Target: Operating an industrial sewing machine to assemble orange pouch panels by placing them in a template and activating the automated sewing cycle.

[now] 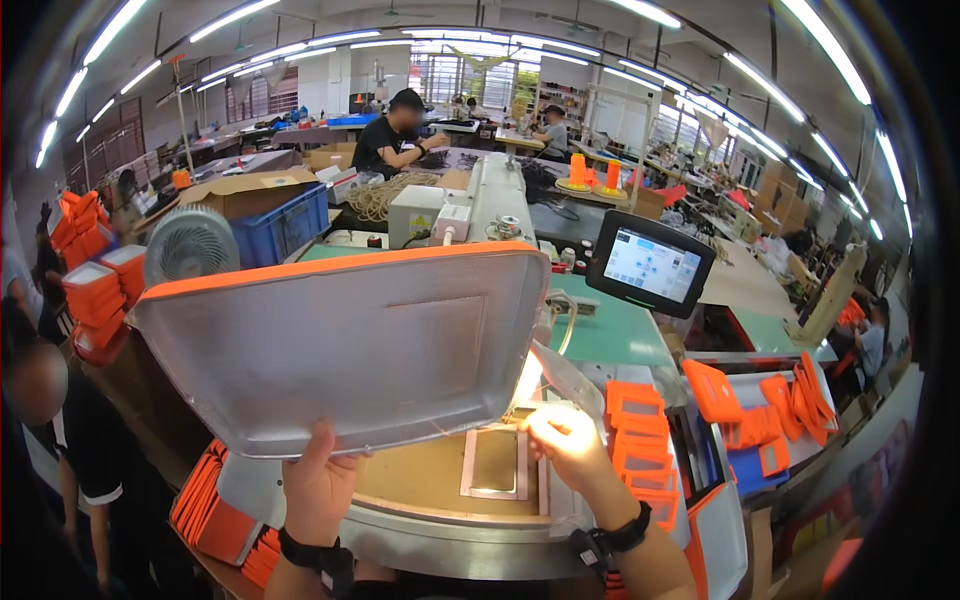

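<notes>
My left hand grips the lower edge of a large grey moulded shell with an orange rim, thumb on its inner face. The shell stands tilted up, its hollow side toward me, with a faint raised rectangle at the right. Near its lower right corner is my right hand, fingers pinched together under a bright light. Whatever they pinch is too small to make out. Below lies a tan board with a small rectangular frame set in it. The raised shell hides much of the sewing machine behind it.
Orange frames lie stacked at the right, beside more orange pieces. A screen stands behind them. Orange-edged shells are piled lower left. A fan and blue crate stand farther back. A person is at left.
</notes>
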The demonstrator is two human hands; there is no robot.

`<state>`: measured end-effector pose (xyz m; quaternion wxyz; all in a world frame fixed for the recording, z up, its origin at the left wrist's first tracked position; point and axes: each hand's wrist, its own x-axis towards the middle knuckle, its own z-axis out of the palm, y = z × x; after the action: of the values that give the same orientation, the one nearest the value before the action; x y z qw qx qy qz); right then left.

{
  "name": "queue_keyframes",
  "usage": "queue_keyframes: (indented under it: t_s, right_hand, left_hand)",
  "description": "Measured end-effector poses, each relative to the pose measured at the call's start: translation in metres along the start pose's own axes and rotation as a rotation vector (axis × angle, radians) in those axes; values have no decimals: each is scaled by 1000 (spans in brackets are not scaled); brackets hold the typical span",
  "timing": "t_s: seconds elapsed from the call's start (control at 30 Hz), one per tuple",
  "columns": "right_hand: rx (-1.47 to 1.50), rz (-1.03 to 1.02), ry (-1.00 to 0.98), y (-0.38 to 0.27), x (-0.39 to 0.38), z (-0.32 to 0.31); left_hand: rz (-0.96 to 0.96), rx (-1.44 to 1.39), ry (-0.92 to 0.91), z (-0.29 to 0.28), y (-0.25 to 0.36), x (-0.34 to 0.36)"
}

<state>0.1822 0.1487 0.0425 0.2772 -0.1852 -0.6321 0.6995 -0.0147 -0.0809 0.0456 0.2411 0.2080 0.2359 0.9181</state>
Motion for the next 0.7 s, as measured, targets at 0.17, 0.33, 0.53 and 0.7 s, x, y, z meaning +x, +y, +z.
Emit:
queue_keyframes:
  t_s: [0.17,0.33,0.53,0.7]
  right_hand:
    - [75,46,22,16,18,-4]
    - [141,1,92,31,26,2]
    - [214,57,177,52,26,-1]
    - [350,243,71,58,33,-11]
  left_hand:
    - [1,35,36,-2,-6,5]
    - [-11,48,10,-28,-15,6]
    - [-72,6,34,-49,-13,1]
    - [-9,72,36,-58,1,-9]
